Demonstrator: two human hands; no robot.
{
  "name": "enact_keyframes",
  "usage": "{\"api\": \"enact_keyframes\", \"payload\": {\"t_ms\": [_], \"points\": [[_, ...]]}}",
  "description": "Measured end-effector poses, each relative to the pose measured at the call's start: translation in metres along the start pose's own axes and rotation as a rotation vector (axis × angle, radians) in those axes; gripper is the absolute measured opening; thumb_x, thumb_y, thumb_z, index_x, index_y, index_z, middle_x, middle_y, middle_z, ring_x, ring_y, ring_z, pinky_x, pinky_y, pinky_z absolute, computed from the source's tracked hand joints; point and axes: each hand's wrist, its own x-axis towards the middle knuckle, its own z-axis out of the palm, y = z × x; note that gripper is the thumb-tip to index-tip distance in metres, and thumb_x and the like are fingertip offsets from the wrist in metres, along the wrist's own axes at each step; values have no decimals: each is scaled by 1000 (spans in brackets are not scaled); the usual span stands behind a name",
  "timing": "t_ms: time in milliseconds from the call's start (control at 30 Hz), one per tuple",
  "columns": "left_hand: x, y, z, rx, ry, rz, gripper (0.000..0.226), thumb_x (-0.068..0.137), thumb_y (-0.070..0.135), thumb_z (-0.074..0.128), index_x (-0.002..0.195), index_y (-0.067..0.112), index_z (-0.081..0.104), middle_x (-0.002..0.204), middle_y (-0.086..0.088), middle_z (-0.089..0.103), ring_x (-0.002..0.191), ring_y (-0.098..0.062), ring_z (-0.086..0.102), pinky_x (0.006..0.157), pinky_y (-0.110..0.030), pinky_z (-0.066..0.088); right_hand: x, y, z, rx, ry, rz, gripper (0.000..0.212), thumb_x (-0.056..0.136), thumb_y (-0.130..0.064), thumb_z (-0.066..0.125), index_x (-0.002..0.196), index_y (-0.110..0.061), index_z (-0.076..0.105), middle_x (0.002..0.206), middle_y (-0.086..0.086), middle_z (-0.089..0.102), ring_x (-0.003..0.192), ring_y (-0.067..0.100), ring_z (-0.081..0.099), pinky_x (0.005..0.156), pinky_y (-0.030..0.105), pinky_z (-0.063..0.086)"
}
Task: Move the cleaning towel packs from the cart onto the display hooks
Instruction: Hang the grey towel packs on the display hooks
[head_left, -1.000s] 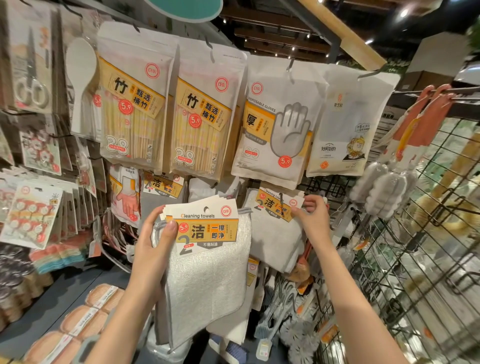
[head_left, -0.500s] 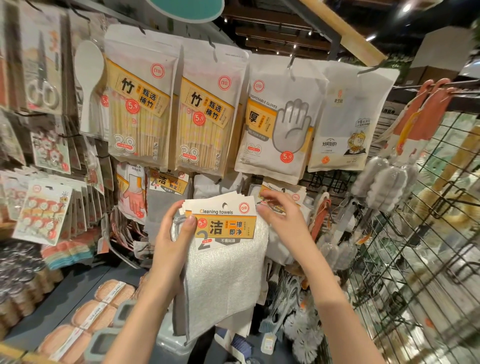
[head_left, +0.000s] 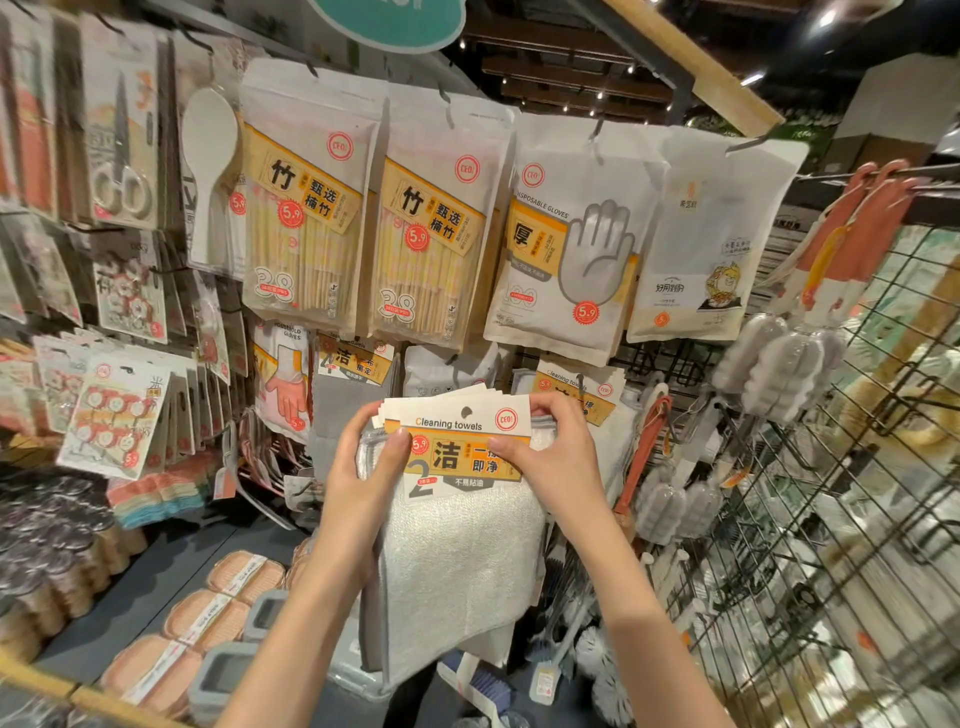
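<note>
I hold a stack of cleaning towel packs (head_left: 462, 551), white cloth with orange and white header cards, in front of the display. My left hand (head_left: 363, 483) grips the stack's left edge, thumb on the front card. My right hand (head_left: 550, 457) pinches the header cards at the right. Behind the stack, more cleaning towel packs (head_left: 582, 395) hang on a display hook, partly hidden. The cart is out of sight.
Bamboo chopstick bags (head_left: 306, 218) and a disposable glove bag (head_left: 571, 244) hang in the row above. A wire grid panel (head_left: 831, 545) with bottle brushes (head_left: 774, 369) stands at right. Sponges (head_left: 208, 618) lie on the shelf below left.
My right hand left the hanging packs and came onto the held stack's header cards. The stack has shifted right and toward the middle.
</note>
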Motion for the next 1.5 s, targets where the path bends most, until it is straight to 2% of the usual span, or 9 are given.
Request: {"api": "enact_keyframes", "payload": {"t_ms": [167,300,433,767,900,1067,1133,1267,1500], "points": [[-1,2,-1,40,-8,-1,49,64,66,73,107,63,51,128,4,60,116,-16,58,99,-42,45,-1,0,-10,110,15,43,42,70,-9,79,87,-31,48,91,-15,56,90,0,51,75,9,42],[-2,2,-1,15,-7,5,41,67,61,71,102,65,52,130,6,57,117,-18,57,102,-49,43,0,4,-17,184,14,81,44,71,-7,78,92,-32,48,97,-10,60,102,13,57,90,44,50],[-4,5,1,10,-11,13,38,68,57,70,100,65,51,124,14,55,120,-17,54,104,-48,41,-1,2,-23,233,-15,71,45,75,-2,75,96,-30,47,98,-11,60,98,5,57,82,33,55],[1,1,-1,-38,-6,51,41,70,45,71,107,56,56,127,0,60,111,-27,61,97,-54,46,3,10,-30,285,49,67,48,74,1,74,97,-33,50,103,-8,60,102,14,60,62,14,53],[5,0,-2,-59,7,75,40,74,41,71,108,55,56,127,3,60,114,-21,60,97,-41,47,7,17,-31,284,67,87,48,74,0,74,98,-34,51,107,-5,61,104,19,61,67,19,56],[8,0,-3,-105,62,99,36,85,24,66,112,45,54,116,8,65,98,-7,66,71,-12,51,16,37,-37,322,167,224,54,74,3,74,115,-19,48,117,9,60,108,22,61,85,42,55],[9,0,-5,-82,72,118,36,86,24,66,111,46,54,114,17,61,102,-7,64,71,-11,51,19,43,-39,306,183,248,54,74,3,73,117,-16,48,118,10,59,105,17,60,84,38,55],[11,0,-10,-46,88,136,36,85,27,66,109,50,54,120,19,56,106,-6,61,82,-20,50,26,51,-47,280,295,250,48,76,4,71,114,-16,52,116,2,53,102,14,55,61,10,51],[15,2,-17,-59,131,114,36,78,35,66,107,52,52,115,16,61,102,-9,64,75,-19,48,42,72,-54,187,342,236,43,78,3,69,112,-17,51,109,0,54,98,19,59,70,21,52]]}}
